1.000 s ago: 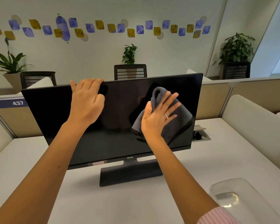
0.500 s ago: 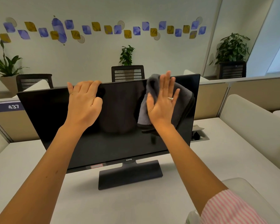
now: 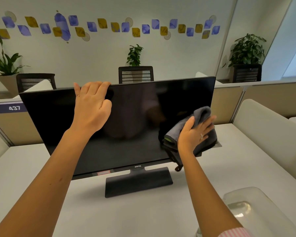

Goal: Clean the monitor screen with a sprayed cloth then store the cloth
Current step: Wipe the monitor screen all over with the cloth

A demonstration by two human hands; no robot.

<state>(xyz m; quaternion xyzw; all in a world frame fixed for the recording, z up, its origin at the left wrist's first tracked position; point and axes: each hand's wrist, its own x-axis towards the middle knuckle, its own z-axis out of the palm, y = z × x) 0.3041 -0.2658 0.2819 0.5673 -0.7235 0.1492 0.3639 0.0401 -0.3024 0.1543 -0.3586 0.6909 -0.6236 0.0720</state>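
Note:
A black monitor stands on its dark base on the white desk, its screen off and tilted back. My left hand grips the monitor's top edge left of centre, fingers hooked over the rim. My right hand presses a folded grey cloth flat against the screen's lower right corner. Part of the cloth hangs below the bottom bezel.
A clear plastic lidded box sits on the white desk at the near right. A cable port is set in the desk behind the monitor. Low partitions, office chairs and potted plants stand beyond.
My right hand swept the cloth up to the screen's top right, then down to its lower right corner. My left hand stayed on the top edge.

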